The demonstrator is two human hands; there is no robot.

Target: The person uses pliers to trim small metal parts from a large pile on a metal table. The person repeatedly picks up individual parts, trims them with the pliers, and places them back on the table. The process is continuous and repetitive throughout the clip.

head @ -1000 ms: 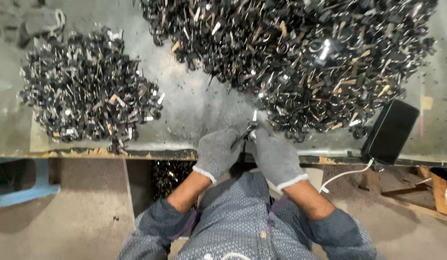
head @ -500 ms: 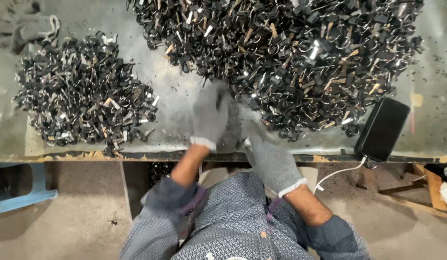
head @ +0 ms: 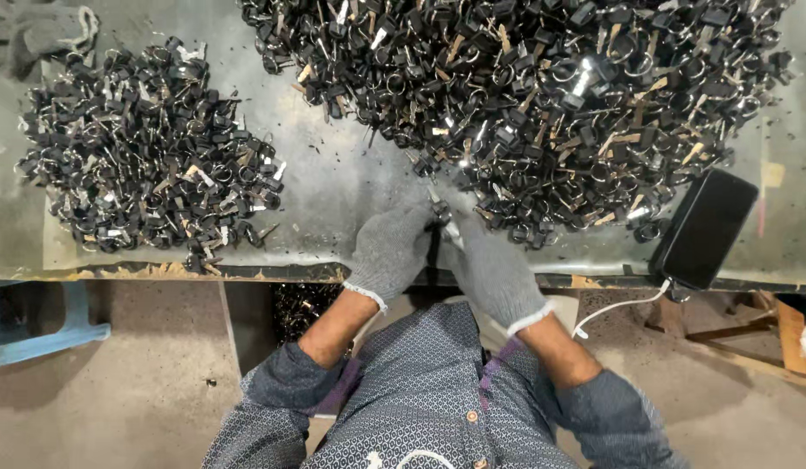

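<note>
Far out beyond the left fingers, toward the left end of the metal table (head: pixel 333 187), lies the smaller pile of black-headed keys (head: pixel 146 178), a loose heap of rings, dark heads and a few pale tags. A crumpled grey glove (head: pixel 46 30) sits in the far left corner behind that pile. Bare, scratched tabletop separates the pile from the hands.

The left hand (head: pixel 390 247), in a grey knit glove, rests at the near table edge with its fingers curled together toward the other hand; they close on a small key piece (head: pixel 442 213) that sits between the two sets of fingertips. The right hand (head: pixel 490 265), gloved the same way, meets it from the other side, its fingers also drawn together on that piece. How firmly either hand pinches it cannot be told, since the gloves hide the tips.

Just past the fingertips, touching distance away, begins the large heap of keys (head: pixel 542 104), which spreads across the far right of the table. Right of the right fingers, at the heap's near edge, lies a black phone (head: pixel 705 227) with a white cable (head: pixel 616 308) hanging off the table edge.
</note>
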